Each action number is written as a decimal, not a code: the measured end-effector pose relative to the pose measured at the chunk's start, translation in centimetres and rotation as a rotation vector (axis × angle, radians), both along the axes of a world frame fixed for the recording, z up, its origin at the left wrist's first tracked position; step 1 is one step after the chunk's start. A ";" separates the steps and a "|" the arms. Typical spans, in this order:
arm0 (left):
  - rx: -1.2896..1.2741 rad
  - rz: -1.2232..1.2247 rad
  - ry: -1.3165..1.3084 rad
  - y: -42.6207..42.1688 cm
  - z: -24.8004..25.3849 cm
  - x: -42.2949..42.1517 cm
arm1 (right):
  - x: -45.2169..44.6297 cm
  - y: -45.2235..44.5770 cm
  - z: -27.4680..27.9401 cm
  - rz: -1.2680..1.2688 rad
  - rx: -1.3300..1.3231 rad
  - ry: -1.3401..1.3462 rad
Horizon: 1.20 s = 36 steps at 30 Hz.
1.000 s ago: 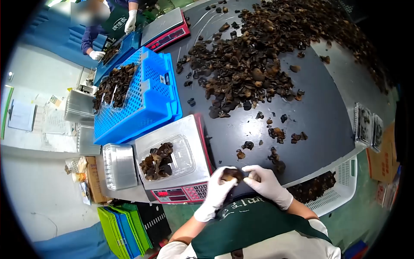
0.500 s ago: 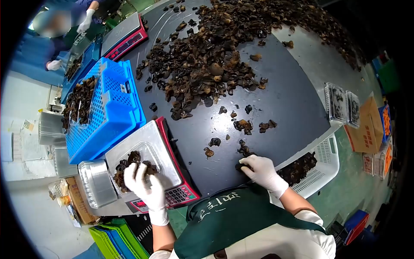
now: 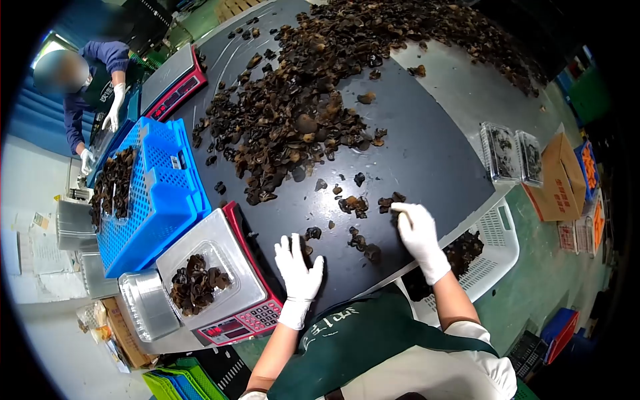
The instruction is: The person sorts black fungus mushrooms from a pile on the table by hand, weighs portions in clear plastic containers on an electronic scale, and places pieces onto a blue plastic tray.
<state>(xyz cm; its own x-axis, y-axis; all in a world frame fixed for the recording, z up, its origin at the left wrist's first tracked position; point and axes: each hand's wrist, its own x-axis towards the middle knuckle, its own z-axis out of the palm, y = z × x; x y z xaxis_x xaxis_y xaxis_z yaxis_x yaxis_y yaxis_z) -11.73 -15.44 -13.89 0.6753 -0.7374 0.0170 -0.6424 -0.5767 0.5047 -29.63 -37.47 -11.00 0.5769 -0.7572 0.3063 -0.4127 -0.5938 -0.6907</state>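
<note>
My left hand point(image 3: 298, 270), in a white glove, is spread over the dark table mat just right of the scale, and a small piece of black fungus shows beside its fingers. My right hand point(image 3: 420, 240), gloved too, has its fingers stretched out at the edge of a small fungus clump point(image 3: 392, 201); whether they touch it is unclear. Other loose clumps point(image 3: 353, 206) lie between the hands. A clear plastic tray with black fungus point(image 3: 198, 285) in it rests on the red-rimmed scale point(image 3: 257, 283).
A large fungus heap point(image 3: 293, 113) covers the far mat. At left are a blue crate point(image 3: 163, 193) and stacked clear trays point(image 3: 148, 307). A white basket point(image 3: 503, 250) stands below the table's right edge. Another person point(image 3: 100, 87) works at the far left.
My left hand has left the fungus in the tray on the scale and moved right over the mat. My right hand has moved forward, away from a dark piece near the table edge.
</note>
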 end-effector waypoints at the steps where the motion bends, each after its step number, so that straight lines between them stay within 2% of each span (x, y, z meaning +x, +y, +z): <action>1: 0.073 0.052 -0.005 -0.4 0.2 -0.1 | -0.6 -0.9 0.3 -0.093 0.070 0.043; 4: 0.193 0.164 0.002 -1.5 -0.5 -0.3 | -2.2 -3.9 -2.1 -0.184 0.212 -0.057; 7: 0.197 0.154 -0.038 -2.4 -2.2 -1.0 | -1.5 -4.3 -3.4 -0.172 0.135 -0.067; 8: 0.126 0.112 -0.047 -2.9 -2.3 -1.6 | -0.9 -4.2 -3.8 -0.167 0.096 -0.077; 9: 0.058 0.040 -0.035 -3.6 -2.3 -2.2 | -0.1 -4.1 -4.3 -0.088 -0.007 -0.044; 11: -0.101 -0.118 0.017 -5.0 -2.2 -3.9 | 2.2 -2.7 -3.4 0.080 0.012 -0.092; 13: -0.221 -0.233 0.195 -6.6 -1.0 -5.2 | 4.2 -1.0 -3.1 0.241 0.213 -0.246; 14: -0.339 -0.247 0.213 -7.0 -0.6 -5.4 | 4.8 -0.9 -2.8 0.327 0.277 -0.298; 16: -0.308 -0.162 0.108 -7.8 0.3 -3.7 | 5.9 -2.7 -2.4 0.441 0.392 -0.344; 18: -0.248 -0.094 -0.024 -8.1 -1.2 -0.2 | 7.7 -4.9 -2.8 0.355 0.303 -0.296; 20: -0.151 0.023 -0.025 -9.0 -2.1 2.5 | 10.2 -7.1 -3.9 0.419 0.162 -0.246; 22: -0.108 -0.020 -0.075 -9.9 -3.6 3.4 | 13.1 -8.4 -6.1 0.580 0.134 -0.177; 24: -0.089 -0.122 -0.084 -10.7 -3.7 3.2 | 15.1 -7.3 -7.2 0.611 -0.107 0.003; 26: -0.127 -0.113 0.093 -12.0 -3.3 1.2 | 15.2 -6.0 -6.9 0.654 -0.155 0.031; 28: -0.214 -0.159 0.115 -12.5 -3.1 -0.9 | 13.5 -6.0 -5.8 0.668 -0.076 0.186; 29: -0.217 -0.135 0.491 -12.8 -1.8 -1.9 | 12.1 -6.6 -5.5 0.680 -0.076 0.206; 30: -0.251 -0.172 0.751 -12.6 -0.6 -3.1 | 10.2 -7.3 -5.2 0.690 -0.074 0.225; 31: -0.267 -0.179 1.009 -12.5 0.6 -4.2 | 8.0 -8.2 -4.1 0.720 0.029 0.240; 32: -0.327 -0.252 1.148 -11.7 0.7 -5.1 | 5.8 -9.1 -2.9 0.749 0.130 0.253; 33: -0.311 -0.387 0.682 -10.8 0.5 -5.6 | 3.7 -9.5 -2.4 0.725 0.240 0.259; 34: -0.335 -0.431 0.530 -10.5 2.5 -5.6 | 2.0 -9.9 -1.9 0.703 0.346 0.266; 36: -0.376 -0.422 0.348 -8.2 3.1 -4.8 | -0.5 -11.1 0.6 0.558 0.654 0.274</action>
<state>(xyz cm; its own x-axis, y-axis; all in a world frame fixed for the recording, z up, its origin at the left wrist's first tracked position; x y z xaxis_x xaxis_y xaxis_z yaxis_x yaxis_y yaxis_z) -16.53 -23.62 -10.74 0.3424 -0.9262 0.1577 -0.5378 -0.0556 0.8412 -30.16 -48.53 -10.38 0.9021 -0.3200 -0.2894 -0.3819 -0.2802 -0.8807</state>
